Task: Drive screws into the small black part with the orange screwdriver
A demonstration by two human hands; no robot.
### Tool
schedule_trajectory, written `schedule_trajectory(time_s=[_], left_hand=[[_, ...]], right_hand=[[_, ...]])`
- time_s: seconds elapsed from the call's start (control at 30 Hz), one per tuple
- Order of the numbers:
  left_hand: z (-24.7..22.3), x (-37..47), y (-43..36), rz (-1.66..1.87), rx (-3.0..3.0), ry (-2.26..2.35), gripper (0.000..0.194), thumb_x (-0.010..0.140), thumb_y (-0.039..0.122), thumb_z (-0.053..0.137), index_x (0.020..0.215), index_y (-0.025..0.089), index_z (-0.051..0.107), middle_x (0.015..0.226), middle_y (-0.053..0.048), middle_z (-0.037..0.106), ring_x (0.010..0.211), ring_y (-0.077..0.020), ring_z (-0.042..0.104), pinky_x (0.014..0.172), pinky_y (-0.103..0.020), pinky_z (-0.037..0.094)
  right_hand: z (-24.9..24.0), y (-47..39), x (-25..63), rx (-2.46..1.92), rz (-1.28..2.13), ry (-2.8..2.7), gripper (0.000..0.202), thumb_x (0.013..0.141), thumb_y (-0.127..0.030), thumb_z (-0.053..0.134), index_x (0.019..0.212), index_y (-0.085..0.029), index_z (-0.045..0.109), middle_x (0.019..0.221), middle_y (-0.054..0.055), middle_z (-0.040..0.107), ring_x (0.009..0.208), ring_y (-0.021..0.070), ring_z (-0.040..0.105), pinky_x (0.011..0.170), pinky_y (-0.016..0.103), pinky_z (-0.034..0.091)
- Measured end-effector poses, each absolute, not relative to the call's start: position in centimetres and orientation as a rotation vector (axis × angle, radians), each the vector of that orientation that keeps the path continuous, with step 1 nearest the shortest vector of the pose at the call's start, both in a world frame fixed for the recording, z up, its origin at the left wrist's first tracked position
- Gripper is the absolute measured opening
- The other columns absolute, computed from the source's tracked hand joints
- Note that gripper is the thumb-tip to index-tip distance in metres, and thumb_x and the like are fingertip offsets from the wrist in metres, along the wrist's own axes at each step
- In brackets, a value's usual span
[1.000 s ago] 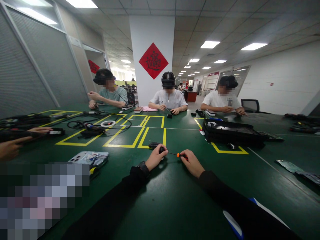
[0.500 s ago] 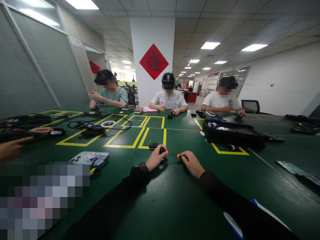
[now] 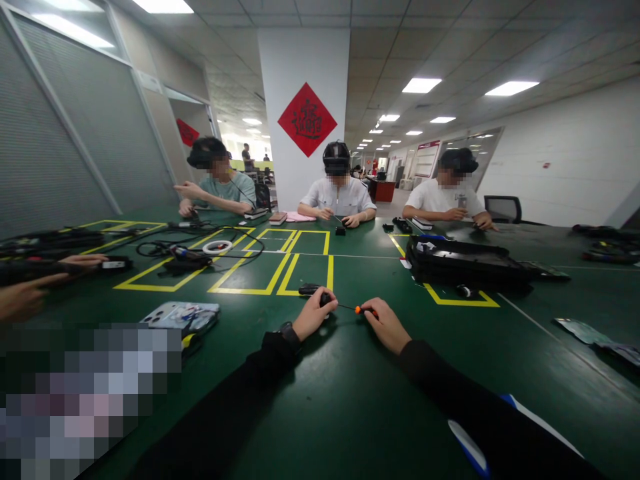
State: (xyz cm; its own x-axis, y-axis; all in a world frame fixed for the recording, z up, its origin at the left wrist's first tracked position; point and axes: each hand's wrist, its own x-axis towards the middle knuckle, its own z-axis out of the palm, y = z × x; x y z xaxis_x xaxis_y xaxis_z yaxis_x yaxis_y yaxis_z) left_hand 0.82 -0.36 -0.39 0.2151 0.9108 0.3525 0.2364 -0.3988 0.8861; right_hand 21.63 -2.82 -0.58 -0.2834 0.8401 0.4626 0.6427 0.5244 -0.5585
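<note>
- My left hand (image 3: 311, 318) has the black part (image 3: 325, 299) pinched between thumb and fingers, mid table (image 3: 320, 413), well in from the far edge.
- Right hand (image 3: 387, 325): fingers curled round the screwdriver (image 3: 358, 310) handle, shaft pointing left at the part. Can't tell from here if the tip's seated.
- I'd line the shaft up straight, press lightly along it and twist with the fingertips. Tilt it and I reckon it'd slip.
- Left fingertips look near the shaft's line, so I'd grip further back.
- Wouldn't swing that hand outward either; the black gadget (image 3: 309, 289) just beyond could get bumped.
</note>
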Motion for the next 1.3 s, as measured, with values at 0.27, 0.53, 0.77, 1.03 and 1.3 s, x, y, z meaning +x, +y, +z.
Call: schedule_trajectory(time_s=[0.27,0.53,0.77,1.03,1.3], left_hand=[[-0.35,0.77,-0.41,1.216,1.775,1.084,0.017,0.071,0.029,0.051,0.083,0.017,0.051,0.075,0.001,0.053,0.069,-0.0111,0.049,0.067,-0.024,0.040],[-0.39,0.73,-0.48,1.208,1.800,1.015,0.017,0.073,0.031,0.050,0.084,0.018,0.050,0.075,0.001,0.053,0.066,-0.0100,0.049,0.064,-0.023,0.040],[-0.46,0.71,-0.38,1.199,1.816,1.030,0.017,0.073,0.031,0.049,0.084,0.018,0.049,0.074,0.002,0.053,0.068,-0.0105,0.050,0.068,-0.024,0.040],[-0.53,0.67,-0.32,1.210,1.813,1.018,0.017,0.073,0.031,0.050,0.084,0.018,0.050,0.079,0.001,0.054,0.071,-0.0105,0.050,0.069,-0.023,0.040],[-0.83,0.74,-0.15,1.206,1.803,1.039,0.017,0.073,0.031,0.050,0.084,0.018,0.049,0.075,0.002,0.053,0.067,-0.0096,0.050,0.065,-0.022,0.040]], right_hand=[[-0.58,-2.93,21.49,-1.198,0.329,-2.007,0.017,0.074,-0.020,0.050,0.090,-0.017,0.053,0.089,0.004,0.053,0.086,0.0162,0.048,0.079,0.032,0.038],[-0.88,-2.56,21.75,-1.214,0.321,-2.033,0.016,0.078,-0.018,0.042,0.086,-0.017,0.057,0.086,0.005,0.054,0.085,0.0164,0.048,0.080,0.032,0.038],[-0.71,-2.91,21.57,-1.211,0.328,-2.010,0.017,0.073,-0.020,0.051,0.090,-0.018,0.053,0.088,0.004,0.054,0.085,0.0161,0.048,0.078,0.031,0.039],[-0.67,-2.78,21.68,-1.207,0.328,-2.049,0.017,0.081,-0.022,0.042,0.086,-0.017,0.056,0.086,0.005,0.054,0.085,0.0158,0.048,0.079,0.031,0.038],[-0.87,-2.90,21.52,-1.207,0.338,-2.000,0.018,0.076,-0.025,0.051,0.092,-0.018,0.054,0.090,0.004,0.054,0.085,0.0160,0.048,0.078,0.031,0.038]])
